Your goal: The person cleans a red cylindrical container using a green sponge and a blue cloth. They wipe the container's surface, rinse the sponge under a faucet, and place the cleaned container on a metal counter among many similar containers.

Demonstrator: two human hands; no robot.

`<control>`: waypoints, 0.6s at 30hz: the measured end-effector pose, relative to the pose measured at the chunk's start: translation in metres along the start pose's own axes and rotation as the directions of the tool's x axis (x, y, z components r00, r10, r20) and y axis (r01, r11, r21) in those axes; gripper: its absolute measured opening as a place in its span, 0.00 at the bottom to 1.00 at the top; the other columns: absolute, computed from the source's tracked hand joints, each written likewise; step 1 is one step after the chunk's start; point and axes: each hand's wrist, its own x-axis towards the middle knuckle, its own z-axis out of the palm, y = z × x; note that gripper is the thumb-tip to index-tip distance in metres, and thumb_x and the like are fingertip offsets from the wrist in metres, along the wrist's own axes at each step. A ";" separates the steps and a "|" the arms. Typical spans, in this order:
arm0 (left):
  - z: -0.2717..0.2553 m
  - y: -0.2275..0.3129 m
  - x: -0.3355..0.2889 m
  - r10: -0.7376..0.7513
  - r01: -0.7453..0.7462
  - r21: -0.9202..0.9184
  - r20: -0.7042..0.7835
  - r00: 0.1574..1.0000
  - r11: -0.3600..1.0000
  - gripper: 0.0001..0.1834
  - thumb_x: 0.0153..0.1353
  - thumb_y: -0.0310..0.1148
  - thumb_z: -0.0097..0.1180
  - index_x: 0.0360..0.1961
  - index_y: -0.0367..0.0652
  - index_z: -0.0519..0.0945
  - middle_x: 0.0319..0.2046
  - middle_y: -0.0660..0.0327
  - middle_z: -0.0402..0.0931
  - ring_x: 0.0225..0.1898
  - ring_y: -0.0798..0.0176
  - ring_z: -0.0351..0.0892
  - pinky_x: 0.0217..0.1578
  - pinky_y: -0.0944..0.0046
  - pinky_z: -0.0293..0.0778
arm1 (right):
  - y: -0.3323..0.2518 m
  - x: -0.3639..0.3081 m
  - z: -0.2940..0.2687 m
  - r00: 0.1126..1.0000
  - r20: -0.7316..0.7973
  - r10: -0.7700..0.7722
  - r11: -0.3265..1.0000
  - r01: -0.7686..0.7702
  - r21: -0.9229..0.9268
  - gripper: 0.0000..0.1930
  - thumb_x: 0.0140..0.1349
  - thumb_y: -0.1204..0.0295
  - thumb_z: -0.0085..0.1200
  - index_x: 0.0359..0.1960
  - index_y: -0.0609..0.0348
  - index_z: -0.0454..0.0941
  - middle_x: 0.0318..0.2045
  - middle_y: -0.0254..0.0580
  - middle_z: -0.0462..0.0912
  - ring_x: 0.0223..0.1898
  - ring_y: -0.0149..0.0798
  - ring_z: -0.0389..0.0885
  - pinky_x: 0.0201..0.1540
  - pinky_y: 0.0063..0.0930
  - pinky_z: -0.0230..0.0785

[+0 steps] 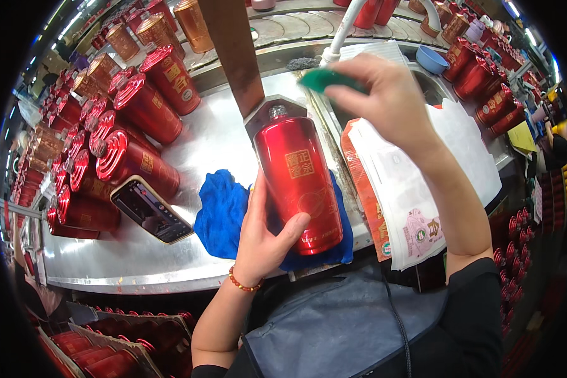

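Note:
A glossy red bottle [290, 157] with gold lettering and a silvery neck lies tilted on the bench in front of me. My left hand [264, 242] grips its lower left side, the thumb across its front. Up and to the right, my right hand [384, 94] is closed on a flat green scraper [324, 79], held apart from the bottle above the sink edge; motion blurs the scraper, so its exact shape is unclear. A crumpled blue cloth [220, 211] lies beside and beneath the bottle. The bottle's neck end meets a dark angled holder [261, 112].
Many red bottles [148, 110] crowd the metal bench [138, 268] at left, near a phone [151, 209]. White printed sheets [416, 201] lie right, beside a sink with a blue bowl [432, 60]. A brown post [233, 57] and white tap [341, 38] rise ahead.

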 end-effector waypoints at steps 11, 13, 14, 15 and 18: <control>0.004 0.011 -0.002 -0.047 0.047 -0.098 -0.002 0.999 0.994 0.49 0.64 0.31 0.66 0.77 0.33 0.49 0.69 0.51 0.64 0.69 0.57 0.67 0.69 0.56 0.64 | -0.008 -0.109 0.018 0.854 0.331 0.402 0.493 -0.506 0.708 0.15 0.63 0.74 0.66 0.50 0.68 0.83 0.36 0.39 0.86 0.35 0.28 0.84 0.39 0.22 0.79; 0.004 0.011 -0.003 -0.047 0.047 -0.097 0.003 0.999 0.994 0.48 0.64 0.31 0.66 0.77 0.33 0.49 0.69 0.52 0.64 0.68 0.57 0.68 0.68 0.56 0.64 | 0.022 -0.113 0.020 0.777 0.318 0.544 0.498 -0.603 0.623 0.16 0.63 0.75 0.66 0.51 0.68 0.83 0.38 0.37 0.86 0.39 0.27 0.83 0.42 0.21 0.78; 0.002 0.011 -0.003 -0.036 0.035 -0.093 -0.005 0.999 0.995 0.48 0.64 0.31 0.66 0.77 0.33 0.49 0.69 0.52 0.64 0.68 0.57 0.68 0.68 0.57 0.64 | 0.013 -0.110 0.014 0.784 0.335 0.522 0.465 -0.591 0.659 0.16 0.63 0.75 0.66 0.51 0.69 0.83 0.38 0.36 0.86 0.39 0.27 0.83 0.42 0.21 0.77; 0.002 0.011 -0.004 -0.035 0.035 -0.092 -0.003 0.999 0.995 0.48 0.64 0.30 0.65 0.77 0.33 0.49 0.69 0.52 0.64 0.68 0.57 0.68 0.68 0.57 0.64 | -0.001 -0.113 0.008 0.784 0.352 0.512 0.424 -0.586 0.690 0.16 0.63 0.75 0.66 0.51 0.69 0.83 0.38 0.36 0.86 0.39 0.26 0.83 0.42 0.21 0.77; 0.002 0.009 -0.003 -0.046 0.046 -0.087 0.004 0.999 0.995 0.48 0.64 0.30 0.65 0.78 0.34 0.48 0.70 0.52 0.63 0.69 0.57 0.67 0.69 0.57 0.64 | 0.007 -0.123 0.022 0.785 0.386 0.485 0.350 -0.579 0.736 0.14 0.62 0.73 0.68 0.48 0.65 0.85 0.36 0.36 0.87 0.35 0.26 0.83 0.39 0.20 0.78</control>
